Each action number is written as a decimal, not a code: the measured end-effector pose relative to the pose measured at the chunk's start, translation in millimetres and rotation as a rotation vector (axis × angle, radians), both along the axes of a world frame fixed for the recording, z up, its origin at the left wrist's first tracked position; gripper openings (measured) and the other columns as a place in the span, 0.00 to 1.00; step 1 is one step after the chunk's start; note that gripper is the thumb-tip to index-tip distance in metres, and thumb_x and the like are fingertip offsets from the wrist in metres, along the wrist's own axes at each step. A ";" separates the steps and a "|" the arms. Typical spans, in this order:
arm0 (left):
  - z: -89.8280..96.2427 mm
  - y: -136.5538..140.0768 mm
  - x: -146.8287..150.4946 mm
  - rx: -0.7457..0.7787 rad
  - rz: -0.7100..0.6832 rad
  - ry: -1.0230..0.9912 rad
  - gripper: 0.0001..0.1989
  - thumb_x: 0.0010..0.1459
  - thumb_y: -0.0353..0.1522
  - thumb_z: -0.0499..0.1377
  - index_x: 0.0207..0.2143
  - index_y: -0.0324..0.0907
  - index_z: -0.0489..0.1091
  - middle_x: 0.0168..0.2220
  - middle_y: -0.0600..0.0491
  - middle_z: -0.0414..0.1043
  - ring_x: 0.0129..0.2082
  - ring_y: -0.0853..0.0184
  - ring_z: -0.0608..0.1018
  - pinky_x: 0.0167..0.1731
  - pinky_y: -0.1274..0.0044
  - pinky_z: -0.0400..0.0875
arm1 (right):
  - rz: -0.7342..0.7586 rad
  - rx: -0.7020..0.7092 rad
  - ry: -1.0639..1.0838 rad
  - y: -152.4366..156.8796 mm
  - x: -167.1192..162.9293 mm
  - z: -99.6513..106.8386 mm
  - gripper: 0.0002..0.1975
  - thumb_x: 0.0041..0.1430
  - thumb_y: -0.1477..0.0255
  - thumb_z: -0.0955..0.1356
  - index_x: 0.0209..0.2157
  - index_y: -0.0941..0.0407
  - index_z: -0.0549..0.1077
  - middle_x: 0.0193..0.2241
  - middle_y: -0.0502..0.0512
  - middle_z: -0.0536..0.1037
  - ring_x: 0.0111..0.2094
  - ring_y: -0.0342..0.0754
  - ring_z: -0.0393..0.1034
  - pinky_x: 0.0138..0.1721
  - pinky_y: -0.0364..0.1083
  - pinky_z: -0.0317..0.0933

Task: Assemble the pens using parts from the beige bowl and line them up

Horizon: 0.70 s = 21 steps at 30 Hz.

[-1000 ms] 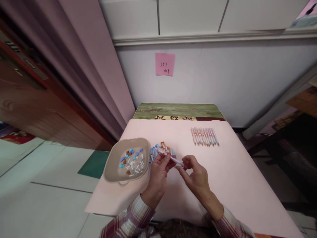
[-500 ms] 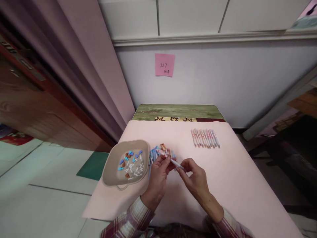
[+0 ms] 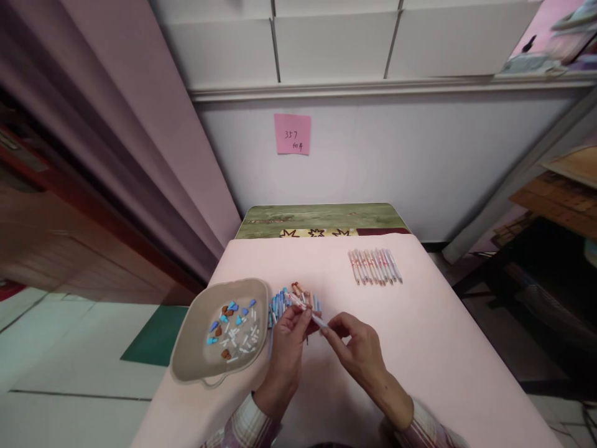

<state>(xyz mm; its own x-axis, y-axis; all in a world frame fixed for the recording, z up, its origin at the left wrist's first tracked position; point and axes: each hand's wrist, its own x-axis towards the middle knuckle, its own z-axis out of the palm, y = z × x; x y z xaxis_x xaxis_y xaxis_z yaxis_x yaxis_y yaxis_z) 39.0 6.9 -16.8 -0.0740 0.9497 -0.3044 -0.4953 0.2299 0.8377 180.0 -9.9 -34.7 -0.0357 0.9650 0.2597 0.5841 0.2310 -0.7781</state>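
From the head camera I read both hands as clamped on one white pen [image 3: 319, 320]. The left hand [image 3: 289, 348] pinches the barrel at its middle; the right hand [image 3: 361, 351] pinches the near end between thumb and forefinger. The pen is held tilted above the desk [image 3: 448, 354], just in front of the loose pen parts [image 3: 280, 305]. The right fingertips cover the near end, so I cannot tell whether any joint there is seated.

Fault conditions I assess from here:

1. Cross-threading or a crooked fit, if the two grips fall out of line while the right fingers turn or push.
2. Slippage: the smooth barrel may rotate in the left pinch if the right hand twists harder than the left grips.
3. Lost small pieces: anything springing from the pen could land among the parts below, or in the tray [image 3: 189, 351] at left, where white tubes [image 3: 233, 336] and coloured caps [image 3: 224, 313] lie mixed.
4. Disturbed row: a wide swing of the right forearm could knock the lined-up pens [image 3: 375, 267] beyond it.
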 end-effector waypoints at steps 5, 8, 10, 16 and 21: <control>-8.0 -0.7 -1.6 0.081 -0.074 0.159 0.10 0.50 0.35 0.66 0.31 0.39 0.71 0.31 0.50 0.78 0.32 0.65 0.79 0.36 0.76 0.72 | 0.073 -0.062 -0.035 -0.2 4.0 2.8 0.07 0.59 0.66 0.67 0.31 0.53 0.75 0.25 0.50 0.78 0.25 0.44 0.72 0.28 0.41 0.61; -11.8 -0.3 -1.8 0.090 -0.106 0.200 0.11 0.49 0.35 0.67 0.31 0.39 0.72 0.30 0.49 0.77 0.32 0.65 0.79 0.35 0.76 0.71 | 0.075 -0.100 -0.025 -2.9 1.4 2.8 0.05 0.57 0.68 0.68 0.31 0.53 0.74 0.25 0.49 0.78 0.25 0.44 0.72 0.27 0.41 0.60; -15.4 0.7 -2.6 0.070 -0.106 0.208 0.13 0.48 0.36 0.67 0.34 0.39 0.72 0.31 0.49 0.77 0.32 0.64 0.79 0.34 0.77 0.71 | 0.072 -0.126 -0.041 -2.3 0.2 -0.1 0.04 0.55 0.68 0.68 0.29 0.53 0.74 0.22 0.48 0.77 0.23 0.44 0.71 0.26 0.41 0.58; -27.1 -4.7 -11.6 0.127 -0.067 0.460 0.19 0.49 0.39 0.66 0.42 0.40 0.71 0.42 0.46 0.75 0.42 0.62 0.77 0.43 0.73 0.69 | -0.150 -0.287 -0.219 51.1 25.5 -17.7 0.08 0.55 0.66 0.67 0.27 0.53 0.76 0.23 0.49 0.79 0.26 0.45 0.73 0.28 0.41 0.57; -30.3 -25.3 -13.9 0.113 -0.311 0.476 0.15 0.53 0.42 0.62 0.35 0.40 0.72 0.34 0.49 0.75 0.36 0.63 0.76 0.38 0.72 0.71 | -0.375 -0.415 -0.535 118.8 51.5 -27.0 0.10 0.55 0.65 0.66 0.31 0.53 0.78 0.30 0.54 0.81 0.35 0.50 0.75 0.33 0.43 0.58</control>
<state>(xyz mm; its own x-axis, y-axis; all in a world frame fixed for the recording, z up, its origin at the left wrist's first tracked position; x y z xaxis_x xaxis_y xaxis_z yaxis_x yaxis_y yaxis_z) 25.1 -18.4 -47.1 0.1096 0.9733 -0.2016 0.0189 0.2007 0.9795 231.5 108.9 -61.7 0.2940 0.9519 -0.0859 0.8867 -0.3052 -0.3473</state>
